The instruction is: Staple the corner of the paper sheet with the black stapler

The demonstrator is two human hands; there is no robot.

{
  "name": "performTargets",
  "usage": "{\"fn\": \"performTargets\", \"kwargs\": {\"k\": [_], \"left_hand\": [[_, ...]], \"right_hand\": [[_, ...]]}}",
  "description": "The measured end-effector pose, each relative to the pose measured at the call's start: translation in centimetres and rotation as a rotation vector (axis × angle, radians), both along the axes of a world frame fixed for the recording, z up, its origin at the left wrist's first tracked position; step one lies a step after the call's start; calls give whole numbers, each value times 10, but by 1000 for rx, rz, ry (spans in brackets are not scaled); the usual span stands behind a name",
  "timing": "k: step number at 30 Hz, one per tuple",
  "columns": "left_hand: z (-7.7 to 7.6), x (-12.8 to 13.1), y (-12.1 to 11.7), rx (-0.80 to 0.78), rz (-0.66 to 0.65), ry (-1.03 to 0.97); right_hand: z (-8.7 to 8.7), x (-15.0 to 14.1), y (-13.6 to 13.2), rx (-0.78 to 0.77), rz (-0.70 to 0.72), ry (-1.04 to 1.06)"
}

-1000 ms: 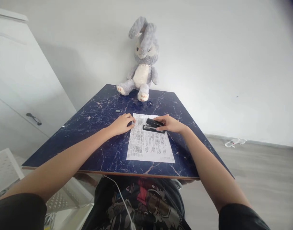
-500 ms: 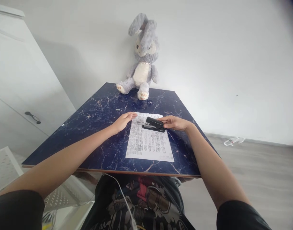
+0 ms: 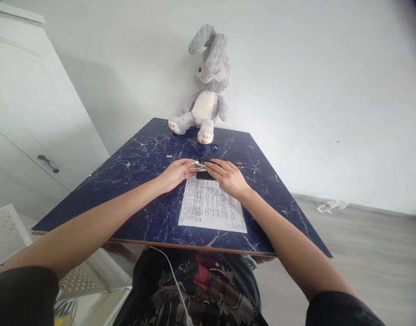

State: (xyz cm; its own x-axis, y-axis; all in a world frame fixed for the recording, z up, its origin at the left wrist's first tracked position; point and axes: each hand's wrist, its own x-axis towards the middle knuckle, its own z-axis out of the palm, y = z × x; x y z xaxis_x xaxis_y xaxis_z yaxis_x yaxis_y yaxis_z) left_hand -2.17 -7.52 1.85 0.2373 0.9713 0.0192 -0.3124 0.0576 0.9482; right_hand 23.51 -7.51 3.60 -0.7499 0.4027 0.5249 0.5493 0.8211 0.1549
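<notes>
A black stapler (image 3: 205,176) with a silver inner part sits over the top edge of a printed sheet of paper (image 3: 211,208). From the right, my right hand (image 3: 230,179) is closed over the stapler, its fingers covering much of the top. My left hand (image 3: 178,173) meets the stapler's front end at the sheet's upper left corner. Its fingers and thumb are closed about the silver part. Both hands hide the paper's upper edge and part of the stapler.
A blue marbled table (image 3: 133,199) bears the paper. Beyond my left hand lies a small grey strip (image 3: 169,156), perhaps staples. At the back, a grey plush rabbit (image 3: 206,106) sits against the wall. A white cabinet (image 3: 31,99) stands left; clear plastic packaging (image 3: 332,206) lies on the floor.
My right hand has moved left over the stapler, which has shifted left and toward the paper's top edge. My left hand's fingers have gone from stretched out to closed at its front.
</notes>
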Motion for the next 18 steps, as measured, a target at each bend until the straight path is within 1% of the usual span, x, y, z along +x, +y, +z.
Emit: {"fn": "performTargets", "kwargs": {"k": [2, 3, 5, 6, 8, 10, 11, 12, 14, 15, 16, 18], "left_hand": [[-1, -1, 1, -31, -6, -4], [-1, -1, 1, -41, -1, 10], [-3, -3, 3, -48, 4, 53], [-4, -3, 3, -40, 17, 79], [-4, -5, 4, 17, 89, 140], [-1, -7, 2, 129, 202, 220], [1, -8, 1, 198, 255, 262], [4, -9, -1, 264, 292, 304], [11, -10, -7, 368, 304, 378], [14, -10, -10, 400, 287, 409], [17, -9, -13, 420, 258, 438], [21, -6, -20, 435, 182, 483]], "right_hand": [[1, -6, -5, 89, 14, -89], [1, -8, -7, 103, 24, -107], [1, -9, -8, 80, 39, -84], [1, -9, -7, 43, 35, -39], [0, -6, -2, -83, -14, 119], [0, 0, 6, -283, -99, 285], [-1, 5, 11, -399, -134, 334], [-1, 9, 14, -513, -150, 345], [0, 16, 19, -681, -127, 270], [0, 18, 20, -719, -99, 211], [1, 19, 19, -718, -65, 162], [5, 17, 15, -617, -6, 141]]}}
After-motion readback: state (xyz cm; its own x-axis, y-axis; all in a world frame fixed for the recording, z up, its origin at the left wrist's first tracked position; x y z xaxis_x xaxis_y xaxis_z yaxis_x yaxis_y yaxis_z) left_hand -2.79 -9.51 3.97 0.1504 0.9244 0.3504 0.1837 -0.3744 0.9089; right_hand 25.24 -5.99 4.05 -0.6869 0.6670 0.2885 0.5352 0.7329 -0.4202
